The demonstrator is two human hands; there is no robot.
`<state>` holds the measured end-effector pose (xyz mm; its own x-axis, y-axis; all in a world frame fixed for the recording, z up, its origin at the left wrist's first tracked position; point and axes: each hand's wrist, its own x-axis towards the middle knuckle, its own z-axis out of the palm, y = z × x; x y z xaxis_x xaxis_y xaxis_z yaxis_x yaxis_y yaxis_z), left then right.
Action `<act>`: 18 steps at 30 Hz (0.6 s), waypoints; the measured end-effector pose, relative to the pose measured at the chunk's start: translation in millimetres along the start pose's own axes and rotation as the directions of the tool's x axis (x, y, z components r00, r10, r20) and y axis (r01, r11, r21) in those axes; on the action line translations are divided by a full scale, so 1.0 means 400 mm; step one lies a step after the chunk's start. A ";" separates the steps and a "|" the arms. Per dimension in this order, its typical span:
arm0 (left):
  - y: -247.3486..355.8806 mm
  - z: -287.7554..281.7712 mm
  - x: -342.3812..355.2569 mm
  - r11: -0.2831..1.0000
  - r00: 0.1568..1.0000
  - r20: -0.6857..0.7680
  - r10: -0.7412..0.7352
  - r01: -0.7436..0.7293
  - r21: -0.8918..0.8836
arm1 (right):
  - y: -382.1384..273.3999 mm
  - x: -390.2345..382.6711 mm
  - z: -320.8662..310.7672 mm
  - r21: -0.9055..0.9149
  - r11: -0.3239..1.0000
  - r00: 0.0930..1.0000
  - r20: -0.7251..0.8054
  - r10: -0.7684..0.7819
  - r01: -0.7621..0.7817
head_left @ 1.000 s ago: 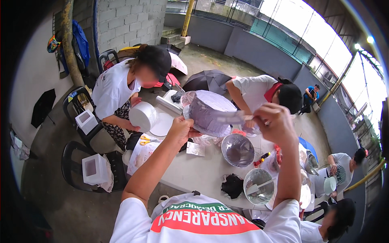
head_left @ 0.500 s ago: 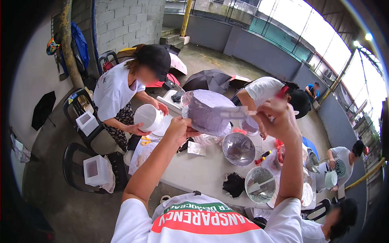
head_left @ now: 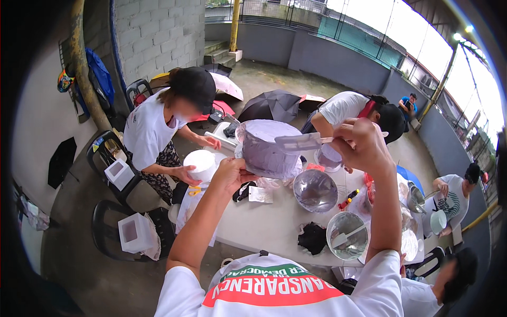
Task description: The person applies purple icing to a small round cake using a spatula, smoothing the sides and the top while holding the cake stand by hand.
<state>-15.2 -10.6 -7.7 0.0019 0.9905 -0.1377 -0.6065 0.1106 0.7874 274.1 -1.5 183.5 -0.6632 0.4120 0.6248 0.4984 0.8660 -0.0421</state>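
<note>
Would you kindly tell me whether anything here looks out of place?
A crumpled black item, perhaps cloth, lies on the table beside a bowl with a spatula in it; it seems odd near mixing tools.

Left hand: one round lavender-frosted cake. Right hand: one pale, flat-bladed spatula. Left of left hand — two white square boxes with windows. Down-left of right hand — two round silver metal bowls.

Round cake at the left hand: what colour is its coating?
The round cake is coated pale lilac; the head view shows it.
</note>
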 end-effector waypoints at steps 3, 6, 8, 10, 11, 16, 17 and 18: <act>0.003 0.006 -0.003 1.000 1.000 -0.009 -0.008 0.008 -0.028 | 0.003 -0.024 -0.004 -0.022 0.999 0.986 0.158 -0.044 0.048; 0.006 0.007 0.000 0.998 0.999 0.020 -0.041 0.042 -0.053 | 0.024 -0.053 0.041 -0.007 0.997 0.981 0.182 -0.068 0.071; 0.004 0.003 0.003 0.998 0.997 0.056 -0.045 0.047 -0.052 | 0.031 -0.057 0.058 -0.039 0.994 0.975 0.204 -0.089 0.099; 0.006 0.007 -0.005 0.999 0.998 0.041 -0.044 0.044 -0.001 | 0.044 -0.051 0.060 -0.025 0.994 0.977 0.190 -0.102 0.109; 0.006 0.009 -0.008 0.998 0.999 0.024 -0.041 0.040 0.041 | 0.053 -0.047 0.060 -0.012 0.992 0.976 0.182 -0.119 0.123; 0.004 0.004 -0.006 0.998 0.998 0.040 -0.041 0.043 -0.042 | 0.051 -0.004 -0.038 0.063 0.996 0.998 0.010 -0.063 0.062; 0.000 0.002 -0.003 0.998 0.999 0.035 -0.035 0.037 -0.054 | 0.048 0.000 -0.048 0.102 0.994 0.999 -0.031 -0.040 0.043; -0.003 0.001 -0.001 0.998 0.999 0.036 -0.036 0.037 -0.051 | 0.052 -0.007 -0.048 0.102 0.994 0.999 -0.033 -0.039 0.042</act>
<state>-14.4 -11.1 -8.3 0.0521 0.9882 -0.1439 -0.6461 0.1432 0.7497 297.0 10.1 196.0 -0.6634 0.3687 0.6512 0.4105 0.9069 -0.0953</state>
